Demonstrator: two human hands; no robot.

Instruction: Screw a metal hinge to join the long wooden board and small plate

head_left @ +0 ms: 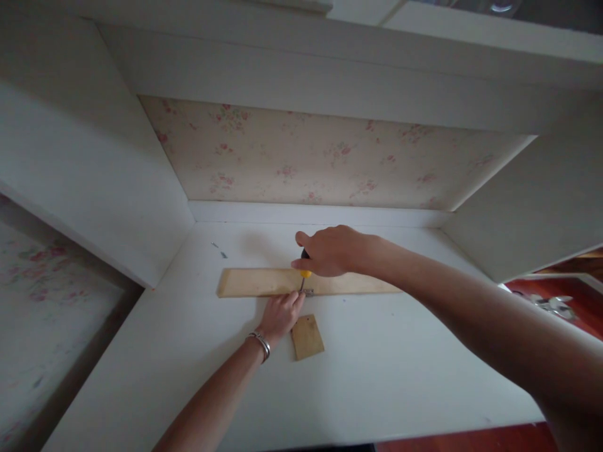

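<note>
A long pale wooden strip [254, 282] lies across the white shelf board [377, 364]. My right hand [330, 251] grips a yellow-and-black screwdriver [304, 274] upright, its tip down on a small metal bracket [308, 292] at the strip's near edge. Fingers of my left hand [281, 314], a metal bracelet on the wrist, pinch at the bracket right beside the screwdriver tip. A small square wooden piece [307, 337] rests on the board just in front of my left hand.
White side panels [94, 169] and a floral-papered back panel [330, 157] box in the shelf board. A loose screw [221, 253] lies at the back left. Red floor with metal bits [553, 304] shows at the right.
</note>
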